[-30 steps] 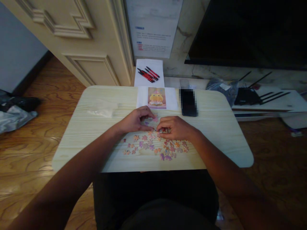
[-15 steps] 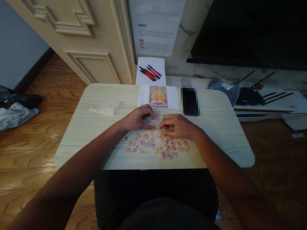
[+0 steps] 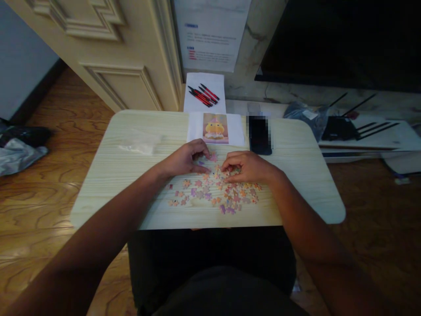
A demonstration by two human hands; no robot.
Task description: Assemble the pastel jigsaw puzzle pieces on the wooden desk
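Note:
Many small jigsaw puzzle pieces (image 3: 235,196) in pink, orange and purple lie scattered over the pale wooden table (image 3: 98,184). My left hand (image 3: 187,159) rests at the upper left of the pieces, thumb and fingers curved and apart. Between its fingertips lie a purple piece and, close by, a pink puzzle piece (image 3: 213,156). My right hand (image 3: 248,166) is over the right part of the pile, fingers bent and parted from the thumb, with pieces showing beneath them. Beyond the hands lies a paper sheet with a printed picture (image 3: 215,128) of a yellow cartoon figure.
A dark phone (image 3: 259,136) lies right of the sheet. A clear plastic bag (image 3: 141,144) is on the table's left. Red and black pens (image 3: 204,95) lie on white paper behind the table. At the back right stands a black router (image 3: 340,128) on a low shelf.
My right hand has shifted slightly right, away from the left hand, uncovering orange pieces between them. My left hand stays nearly in place. The whole view has moved slightly.

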